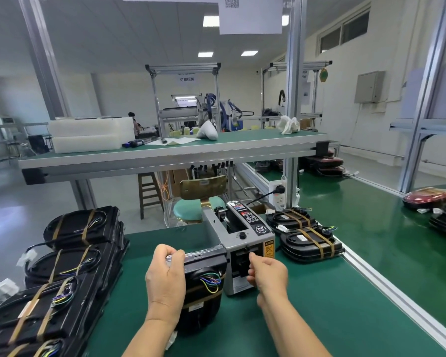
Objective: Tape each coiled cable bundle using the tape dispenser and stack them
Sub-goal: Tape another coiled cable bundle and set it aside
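A black cable bundle (204, 287) with coloured wires lies on the green table in front of me, one brown tape band across it. My left hand (165, 274) grips its upper left edge. The grey tape dispenser (242, 243) stands just right of the bundle. At the dispenser's front outlet my right hand (265, 273) has its fingers pinched; whether a strip of tape is between them I cannot tell.
Stacks of taped bundles (70, 256) fill the left side. Two taped bundles (309, 240) lie right of the dispenser. An aluminium rail (386, 287) borders the table on the right. A raised shelf (178, 150) spans the back, with a stool (196, 204) beneath it.
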Demonstrator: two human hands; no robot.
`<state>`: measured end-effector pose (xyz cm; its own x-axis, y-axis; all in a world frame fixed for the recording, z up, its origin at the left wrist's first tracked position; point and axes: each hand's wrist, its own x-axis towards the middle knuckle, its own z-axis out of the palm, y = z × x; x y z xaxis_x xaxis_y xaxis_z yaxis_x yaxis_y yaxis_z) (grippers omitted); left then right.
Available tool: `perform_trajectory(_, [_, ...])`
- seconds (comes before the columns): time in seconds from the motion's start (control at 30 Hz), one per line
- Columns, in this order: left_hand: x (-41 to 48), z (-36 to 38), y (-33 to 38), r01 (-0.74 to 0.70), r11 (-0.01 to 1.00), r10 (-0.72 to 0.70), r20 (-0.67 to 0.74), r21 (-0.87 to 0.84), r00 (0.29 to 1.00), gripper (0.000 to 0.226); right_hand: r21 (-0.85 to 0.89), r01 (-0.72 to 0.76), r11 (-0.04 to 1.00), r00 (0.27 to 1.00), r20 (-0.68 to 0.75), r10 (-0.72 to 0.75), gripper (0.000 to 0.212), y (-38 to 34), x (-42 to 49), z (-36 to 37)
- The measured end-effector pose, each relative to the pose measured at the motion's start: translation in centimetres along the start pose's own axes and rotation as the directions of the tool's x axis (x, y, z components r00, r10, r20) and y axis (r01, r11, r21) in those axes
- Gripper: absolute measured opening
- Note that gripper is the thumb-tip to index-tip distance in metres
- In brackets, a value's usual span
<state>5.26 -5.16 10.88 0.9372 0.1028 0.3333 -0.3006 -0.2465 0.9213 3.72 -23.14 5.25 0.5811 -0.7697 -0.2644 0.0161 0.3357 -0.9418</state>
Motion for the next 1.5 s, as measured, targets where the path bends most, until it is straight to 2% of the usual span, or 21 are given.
perform_trajectory(0.1, [-0.2, 0.0, 0.1, -0.004, 1.000, 0.004, 0.011, -0.002, 1.000, 0.017, 0.046, -0.057, 0.997, 0.998, -0.003, 0.058, 0.010, -0.6, -0.1, 0.2])
perform_trajectory(0.4, [-0.7, -0.1, 0.5, -0.036, 0.999, 0.036, 0.005, -0.010, 0.999, 0.019, 0.047, -0.089, 0.995, 0.996, -0.009, 0.090, 0.013, -1.5, -0.2, 0.5])
perform_trajectory(0.73, [-1.1, 0.1, 0.9, -0.099, 0.994, 0.098, 0.029, 0.033, 0.995, 0.023, -0.232, 0.042, 0.972, 0.998, -0.044, -0.053, 0.022, -1.7, -1.0, 0.8])
perform_trajectory(0.8, [-1.2, 0.1, 0.8, -0.100, 0.994, 0.098, 0.037, 0.044, 0.995, 0.024, -0.158, 0.018, 0.987, 0.999, -0.043, -0.025, 0.019, -1.6, -1.3, 0.5])
perform_trajectory(0.9, [-1.3, 0.1, 0.8, -0.108, 0.994, 0.107, 0.036, 0.035, 0.994, 0.023, 0.089, 0.008, 0.996, 1.000, 0.017, -0.010, 0.020, -2.0, -2.9, 0.4])
perform_trajectory(1.0, [-1.2, 0.3, 0.9, -0.110, 0.994, 0.109, 0.036, 0.023, 0.993, 0.022, 0.143, 0.069, 0.987, 0.984, 0.154, -0.091, 0.018, -3.4, -6.3, 1.1])
perform_trajectory(1.07, [-1.1, 0.4, 0.9, -0.105, 0.994, 0.104, 0.029, 0.023, 0.994, 0.021, 0.188, 0.058, 0.980, 0.950, 0.291, -0.112, 0.020, -3.9, -8.6, 1.8])
perform_trajectory(1.13, [-1.0, 0.4, 0.9, -0.101, 0.994, 0.101, 0.025, 0.030, 0.995, 0.021, 0.216, 0.027, 0.976, 0.929, 0.355, -0.104, 0.025, -3.8, -10.1, 2.3])
perform_trajectory(1.23, [-0.8, 0.3, 0.8, -0.087, 0.996, 0.086, 0.011, 0.029, 0.996, 0.022, 0.187, 0.095, 0.978, 0.937, 0.314, -0.151, 0.021, -3.0, -11.0, 2.7])
perform_trajectory(1.3, [-0.7, 0.2, 0.6, -0.085, 0.996, 0.085, 0.013, 0.034, 0.996, 0.023, 0.133, 0.157, 0.979, 0.941, 0.280, -0.189, 0.025, -2.5, -11.1, 2.7])
perform_trajectory(1.5, [-0.6, 0.2, 0.2, -0.091, 0.995, 0.091, 0.018, 0.030, 0.996, 0.030, 0.092, 0.225, 0.970, 0.944, 0.227, -0.240, 0.029, -2.2, -11.5, 3.1])
